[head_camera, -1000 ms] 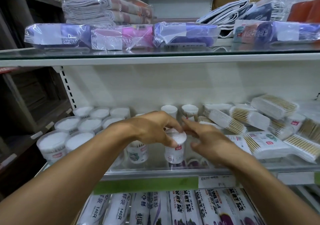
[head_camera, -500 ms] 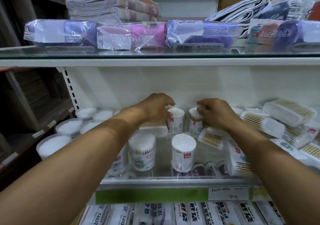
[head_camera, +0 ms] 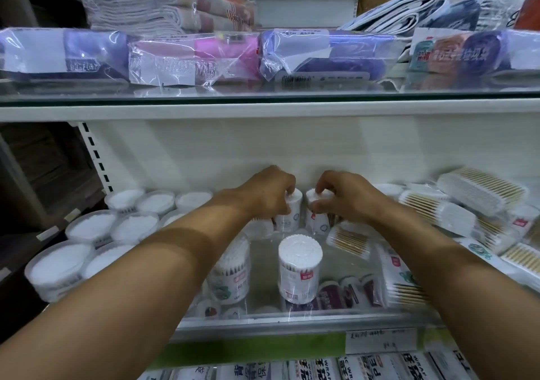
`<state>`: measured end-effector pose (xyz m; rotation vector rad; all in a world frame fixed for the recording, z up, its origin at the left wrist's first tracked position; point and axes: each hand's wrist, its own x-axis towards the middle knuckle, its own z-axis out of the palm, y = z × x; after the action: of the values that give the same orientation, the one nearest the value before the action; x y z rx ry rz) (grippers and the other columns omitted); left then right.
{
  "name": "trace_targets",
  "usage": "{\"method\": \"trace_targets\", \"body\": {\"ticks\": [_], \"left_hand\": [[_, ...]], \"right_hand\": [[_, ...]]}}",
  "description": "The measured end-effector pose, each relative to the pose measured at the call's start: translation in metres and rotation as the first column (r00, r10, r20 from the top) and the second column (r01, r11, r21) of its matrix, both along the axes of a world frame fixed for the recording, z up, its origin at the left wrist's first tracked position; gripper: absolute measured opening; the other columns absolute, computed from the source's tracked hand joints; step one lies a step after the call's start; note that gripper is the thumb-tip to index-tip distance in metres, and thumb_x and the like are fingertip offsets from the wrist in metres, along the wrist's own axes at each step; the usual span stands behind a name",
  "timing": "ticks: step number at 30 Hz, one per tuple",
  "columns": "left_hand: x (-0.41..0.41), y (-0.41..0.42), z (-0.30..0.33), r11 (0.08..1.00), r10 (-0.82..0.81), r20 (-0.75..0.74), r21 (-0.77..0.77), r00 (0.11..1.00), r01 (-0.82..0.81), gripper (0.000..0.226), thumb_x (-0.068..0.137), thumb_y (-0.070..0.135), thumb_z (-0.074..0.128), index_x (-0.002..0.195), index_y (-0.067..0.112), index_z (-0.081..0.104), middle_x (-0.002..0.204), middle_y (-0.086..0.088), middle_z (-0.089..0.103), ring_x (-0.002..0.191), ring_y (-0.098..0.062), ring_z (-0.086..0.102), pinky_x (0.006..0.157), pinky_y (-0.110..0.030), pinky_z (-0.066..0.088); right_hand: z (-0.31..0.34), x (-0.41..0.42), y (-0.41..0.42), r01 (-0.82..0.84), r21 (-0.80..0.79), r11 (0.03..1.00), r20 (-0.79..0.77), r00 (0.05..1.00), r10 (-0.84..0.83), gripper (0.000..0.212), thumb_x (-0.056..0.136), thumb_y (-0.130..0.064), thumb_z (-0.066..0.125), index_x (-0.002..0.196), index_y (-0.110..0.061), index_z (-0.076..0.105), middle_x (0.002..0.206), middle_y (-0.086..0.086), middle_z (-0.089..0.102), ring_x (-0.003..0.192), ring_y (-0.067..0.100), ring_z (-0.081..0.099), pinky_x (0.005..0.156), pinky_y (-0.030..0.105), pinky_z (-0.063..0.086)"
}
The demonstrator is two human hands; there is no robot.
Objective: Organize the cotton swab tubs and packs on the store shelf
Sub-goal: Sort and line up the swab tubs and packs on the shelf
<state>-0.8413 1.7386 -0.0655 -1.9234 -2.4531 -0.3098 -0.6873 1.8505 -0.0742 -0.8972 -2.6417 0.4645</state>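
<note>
Both hands reach to the back of the glass shelf (head_camera: 263, 319). Left hand (head_camera: 270, 195): fingers curled over the top of a small upright swab tub (head_camera: 287, 214), gripping it. Right hand (head_camera: 342, 197): fingers pinch the rim of a second small tub (head_camera: 317, 219), just beside the first; the two tubs stand side by side between the hands. Nearer the person than both hands, a taller swab tub (head_camera: 299, 268) stands upright. Flat round tubs (head_camera: 87, 227) lie left of the left hand; stick-swab packs (head_camera: 455, 210) are piled right of the right hand.
</note>
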Motion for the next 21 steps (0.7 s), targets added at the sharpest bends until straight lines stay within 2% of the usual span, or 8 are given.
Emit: {"method": "trace_targets", "body": {"ticks": [2,5,7,10,13,16,21], "left_hand": [[0.001,0.001,-0.002,1.0,-0.007,0.002,0.02,1.0,0.007,0.036,0.081,0.021,0.076,0.111,0.011,0.06,0.115,-0.011,0.051,0.1,-0.028,0.054,0.084,-0.036,0.048],[-0.002,0.003,-0.004,0.999,-0.01,-0.001,0.046,1.0,0.01,0.034,0.08,0.022,0.076,0.106,0.011,0.058,0.111,-0.01,0.051,0.099,-0.027,0.053,0.084,-0.037,0.047],[-0.004,0.003,-0.006,0.999,-0.013,0.001,0.052,1.0,0.012,0.037,0.079,0.023,0.076,0.108,0.011,0.057,0.112,-0.01,0.051,0.099,-0.026,0.052,0.083,-0.035,0.045],[-0.007,0.004,-0.007,0.998,-0.016,0.016,0.055,1.0,0.015,0.042,0.078,0.026,0.077,0.114,0.013,0.058,0.114,-0.011,0.052,0.101,-0.027,0.053,0.085,-0.035,0.045],[-0.008,0.003,-0.009,0.997,-0.036,0.037,0.071,0.999,0.033,0.043,0.078,0.027,0.077,0.117,0.016,0.062,0.115,-0.009,0.06,0.104,-0.026,0.056,0.087,-0.035,0.047],[-0.008,0.001,-0.009,0.993,-0.045,0.107,0.117,0.993,0.032,0.039,0.08,0.028,0.073,0.117,0.021,0.066,0.117,-0.003,0.066,0.106,-0.02,0.059,0.083,-0.027,0.043],[-0.011,-0.007,0.007,0.956,-0.02,0.237,0.288,0.971,-0.05,0.041,0.08,0.026,0.075,0.118,0.016,0.068,0.12,-0.005,0.066,0.104,-0.018,0.061,0.08,-0.02,0.039]], "right_hand": [[0.0,0.001,-0.001,-0.01,-0.044,0.999,-0.02,1.0,0.009,0.041,0.076,-0.043,0.075,0.109,-0.024,0.061,0.105,-0.004,0.066,0.092,0.018,0.062,0.083,0.038,0.053],[0.002,0.008,-0.002,-0.031,-0.141,0.99,-0.139,0.99,0.011,0.041,0.075,-0.037,0.078,0.111,-0.024,0.062,0.102,-0.003,0.068,0.086,0.015,0.065,0.077,0.038,0.057],[0.005,0.014,-0.003,-0.048,-0.197,0.979,-0.22,0.975,0.003,0.042,0.077,-0.038,0.078,0.113,-0.024,0.063,0.103,-0.002,0.067,0.088,0.013,0.065,0.076,0.033,0.057],[0.012,0.025,-0.007,-0.071,-0.289,0.955,-0.306,0.952,-0.022,0.042,0.079,-0.043,0.076,0.114,-0.025,0.064,0.104,-0.003,0.067,0.093,0.013,0.065,0.08,0.033,0.056],[0.018,0.033,-0.015,-0.138,-0.368,0.919,-0.384,0.923,-0.015,0.035,0.08,-0.042,0.074,0.11,-0.024,0.067,0.098,-0.004,0.071,0.089,0.012,0.067,0.074,0.03,0.053],[0.021,0.037,-0.023,-0.189,-0.415,0.89,-0.411,0.912,0.002,0.03,0.083,-0.04,0.071,0.108,-0.024,0.067,0.094,-0.007,0.073,0.085,0.01,0.068,0.068,0.025,0.048],[0.016,0.037,-0.028,-0.21,-0.442,0.872,-0.397,0.918,0.02,0.03,0.083,-0.038,0.072,0.109,-0.024,0.066,0.096,-0.006,0.072,0.088,0.013,0.068,0.068,0.028,0.05]]}}
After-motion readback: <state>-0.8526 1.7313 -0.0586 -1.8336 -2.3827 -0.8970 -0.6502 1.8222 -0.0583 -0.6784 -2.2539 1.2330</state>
